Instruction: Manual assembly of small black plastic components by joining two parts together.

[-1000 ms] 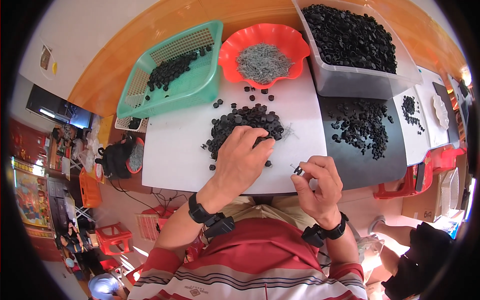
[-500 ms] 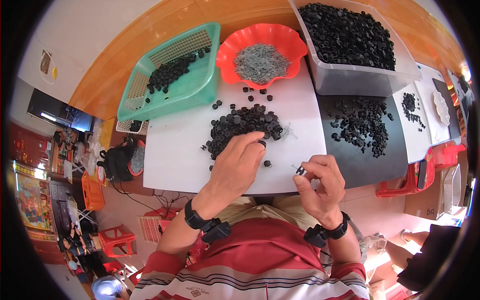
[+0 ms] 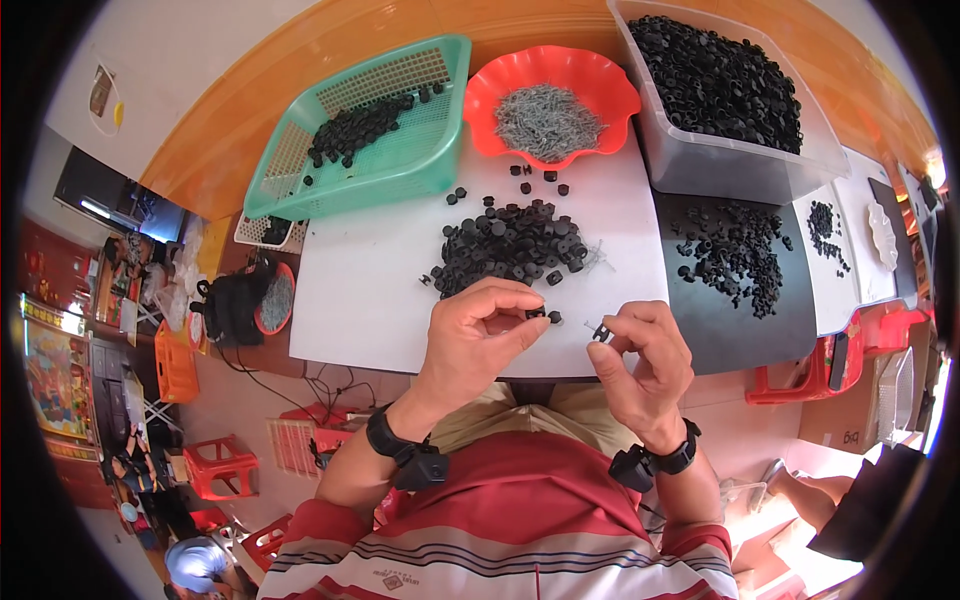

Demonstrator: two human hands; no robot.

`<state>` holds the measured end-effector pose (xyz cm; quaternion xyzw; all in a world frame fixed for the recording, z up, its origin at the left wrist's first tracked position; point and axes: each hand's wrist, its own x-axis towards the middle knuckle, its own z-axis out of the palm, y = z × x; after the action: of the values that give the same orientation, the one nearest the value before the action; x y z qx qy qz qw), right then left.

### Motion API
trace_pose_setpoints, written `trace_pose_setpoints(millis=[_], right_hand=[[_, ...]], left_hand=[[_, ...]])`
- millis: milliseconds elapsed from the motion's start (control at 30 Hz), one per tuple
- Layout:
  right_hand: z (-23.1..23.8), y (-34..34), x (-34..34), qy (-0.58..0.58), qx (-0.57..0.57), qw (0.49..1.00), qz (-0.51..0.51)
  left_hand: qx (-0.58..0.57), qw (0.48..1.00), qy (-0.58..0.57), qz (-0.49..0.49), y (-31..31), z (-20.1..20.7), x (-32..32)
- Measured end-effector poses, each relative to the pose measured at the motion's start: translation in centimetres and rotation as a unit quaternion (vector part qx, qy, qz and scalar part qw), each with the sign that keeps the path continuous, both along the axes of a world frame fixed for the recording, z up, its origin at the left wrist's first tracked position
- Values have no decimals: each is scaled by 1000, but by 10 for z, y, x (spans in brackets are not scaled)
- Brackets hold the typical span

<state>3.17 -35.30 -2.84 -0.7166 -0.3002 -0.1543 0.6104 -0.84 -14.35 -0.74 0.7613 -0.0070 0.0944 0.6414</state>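
My left hand (image 3: 468,335) pinches a small round black plastic part (image 3: 537,313) between thumb and fingertips, just in front of a heap of black parts (image 3: 510,240) on the white board (image 3: 345,320). A little to the right, my right hand (image 3: 648,368) is closed on a small black plastic piece (image 3: 601,334) with a thin metal pin (image 3: 590,325) sticking out of it. The two held pieces are apart. Another loose black part (image 3: 556,317) lies beside my left fingertips. A few thin metal pins (image 3: 598,257) rest at the heap's right edge.
Behind the heap are a green basket (image 3: 400,182) holding black parts and a red scalloped bowl (image 3: 485,92) of metal pins. A clear plastic bin (image 3: 720,178) full of black pieces stands back right. More black pieces (image 3: 740,255) lie on a dark board (image 3: 780,335).
My left hand has drawn back from the heap towards me, a black part now showing in its pinch. My right hand stays nearly in place with its piece. The whole view has shifted slightly.
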Motion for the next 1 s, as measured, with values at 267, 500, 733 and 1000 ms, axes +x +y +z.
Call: trace_pose_setpoints(millis=[267, 500, 733, 1000], right_hand=[[0, 4, -3, 2, -3, 1000, 11], [0, 6, -5, 13, 6, 1000, 24], [0, 9, -7, 12, 10, 999, 29], [-2, 16, -8, 13, 27, 999, 40]], left_hand=[[-226, 964, 137, -42, 2, 10, -4], [-303, 938, 149, -77, 5, 1, -9], [-438, 876, 177, -98, 8, -9, -11], [-450, 867, 183, -111, 0, -9, -13]])
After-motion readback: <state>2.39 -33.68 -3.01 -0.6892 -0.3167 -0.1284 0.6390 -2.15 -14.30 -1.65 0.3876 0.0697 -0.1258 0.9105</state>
